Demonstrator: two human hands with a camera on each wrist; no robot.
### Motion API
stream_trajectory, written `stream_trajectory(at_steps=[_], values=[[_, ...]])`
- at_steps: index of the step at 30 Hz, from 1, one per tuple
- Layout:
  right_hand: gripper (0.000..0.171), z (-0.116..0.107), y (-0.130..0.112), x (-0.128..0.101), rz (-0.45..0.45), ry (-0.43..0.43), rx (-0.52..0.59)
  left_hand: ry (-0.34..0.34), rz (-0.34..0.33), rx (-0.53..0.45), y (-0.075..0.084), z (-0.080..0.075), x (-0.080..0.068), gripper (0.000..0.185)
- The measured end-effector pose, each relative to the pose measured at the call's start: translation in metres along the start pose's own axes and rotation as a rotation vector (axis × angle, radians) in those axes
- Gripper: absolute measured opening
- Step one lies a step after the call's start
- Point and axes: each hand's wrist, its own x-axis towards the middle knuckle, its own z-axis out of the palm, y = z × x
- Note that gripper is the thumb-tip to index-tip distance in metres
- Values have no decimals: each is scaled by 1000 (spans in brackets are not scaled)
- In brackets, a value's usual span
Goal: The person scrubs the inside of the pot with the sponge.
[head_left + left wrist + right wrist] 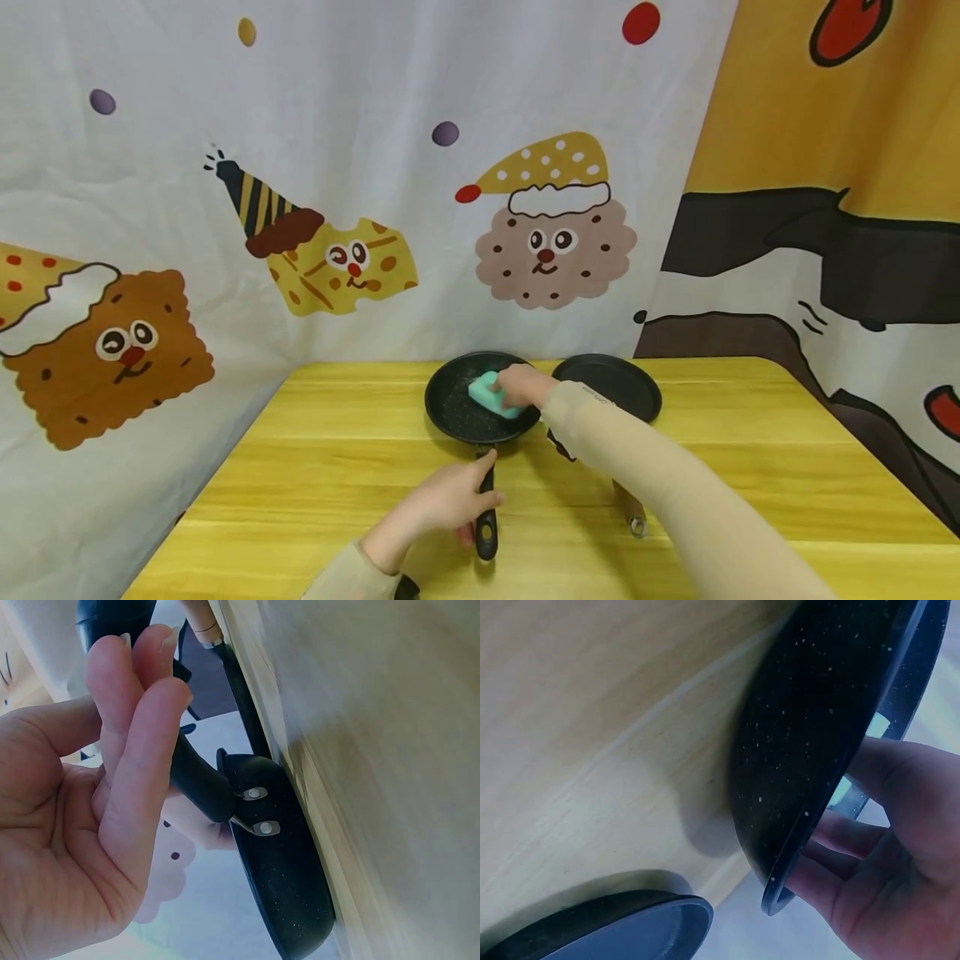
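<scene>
Spreading across the whole lower part of the head view, the yellow wooden desk [315, 467] carries everything, and its smooth top is the first hazard: nothing but the person's hold keeps the pans from sliding. Near the desk's far edge, about midway along it, sits the black speckled non-stick frying pan [457, 408], its long black handle [487, 521] pointing toward the near edge. Just beside it on the right lies a second flat black round pan [622, 385], its wooden-tipped handle [630, 508] also running toward the near edge; a hard sideways scrub could knock the two together.

The left hand [442, 500] is curled round the black handle, fingers wrapped over it in the left wrist view [127, 742]. If that hold loosens, the frying pan would likely spin or tip under pressure. The right hand [525, 385] presses down on and grips a turquoise rectangular sponge [491, 393] inside the frying pan, toward its right side. Pushed past the rim, the sponge could slip out onto the desk.
</scene>
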Motion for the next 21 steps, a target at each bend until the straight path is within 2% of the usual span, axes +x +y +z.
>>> stream_trajectory(at_steps=[13,21], values=[[48,0,-13,-14,-69,-22,-14,11,24,50,-1,0,0,70],[49,0,-21,-17,-54,-30,-49,-9,35,70,1,0,-1,70]])
